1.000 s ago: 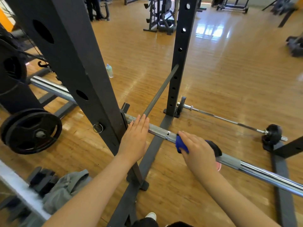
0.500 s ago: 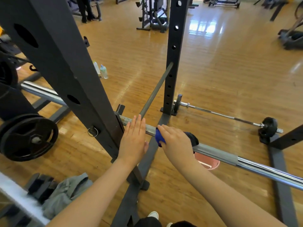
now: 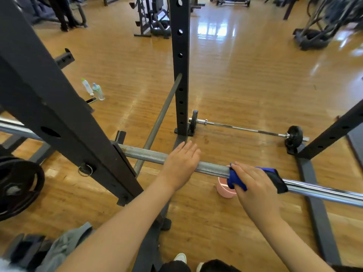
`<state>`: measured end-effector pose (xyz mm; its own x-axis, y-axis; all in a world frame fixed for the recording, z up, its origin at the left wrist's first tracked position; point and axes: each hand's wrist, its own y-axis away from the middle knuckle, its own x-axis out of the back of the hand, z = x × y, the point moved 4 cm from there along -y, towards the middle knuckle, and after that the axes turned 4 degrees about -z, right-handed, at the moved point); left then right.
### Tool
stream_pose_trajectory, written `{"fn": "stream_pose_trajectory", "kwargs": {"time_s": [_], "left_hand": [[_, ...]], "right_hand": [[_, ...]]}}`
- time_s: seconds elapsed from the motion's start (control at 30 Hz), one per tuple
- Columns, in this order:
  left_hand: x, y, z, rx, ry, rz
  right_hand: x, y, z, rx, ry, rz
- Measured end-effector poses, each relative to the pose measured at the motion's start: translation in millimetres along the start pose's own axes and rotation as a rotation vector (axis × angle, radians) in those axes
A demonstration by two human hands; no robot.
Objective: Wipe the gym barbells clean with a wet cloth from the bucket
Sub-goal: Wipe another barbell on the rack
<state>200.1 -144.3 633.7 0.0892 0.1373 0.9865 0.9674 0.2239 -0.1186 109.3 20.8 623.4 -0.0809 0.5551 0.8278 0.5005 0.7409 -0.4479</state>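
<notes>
Both hands work the long, heavy, rigid steel barbell (image 3: 214, 168) lying across the black rack: the left hand (image 3: 181, 164) rests flat, fingers straight, steadying it, while the right hand (image 3: 253, 186) clamps the soft blue-and-black wet cloth (image 3: 236, 178) around its slippery shaft.

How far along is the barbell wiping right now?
In hand: the right hand grips the blue and black cloth round the racked steel barbell, while the left hand rests flat on it. Left: the thin barbell on the floor lies untouched. What's finished can't be judged.
</notes>
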Motion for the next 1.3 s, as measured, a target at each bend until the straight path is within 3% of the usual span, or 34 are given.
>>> {"fn": "stream_pose_trajectory", "kwargs": {"time_s": [0.3,0.47,0.63,0.8,1.07,1.3], "left_hand": [[-2,-17,-7,0.03,0.106,-0.444],[-4,-12,-4,-0.015,0.011,-0.299],[-2,17,-26,0.073,-0.016,-0.134],[-10,57,-62,0.299,-0.053,-0.075],[-13,99,-68,0.605,0.004,-0.148],[-13,128,-55,0.582,-0.085,-0.288]], "right_hand": [[-3,-12,-15,0.018,0.061,-0.072],[-21,-33,-56,0.157,0.036,-0.102],[14,2,2,-0.002,0.013,-0.046],[9,3,-6,-0.105,0.014,0.006],[-55,-55,-105,0.204,-0.022,-0.129],[-99,-89,-170,0.324,0.014,-0.261]]}}
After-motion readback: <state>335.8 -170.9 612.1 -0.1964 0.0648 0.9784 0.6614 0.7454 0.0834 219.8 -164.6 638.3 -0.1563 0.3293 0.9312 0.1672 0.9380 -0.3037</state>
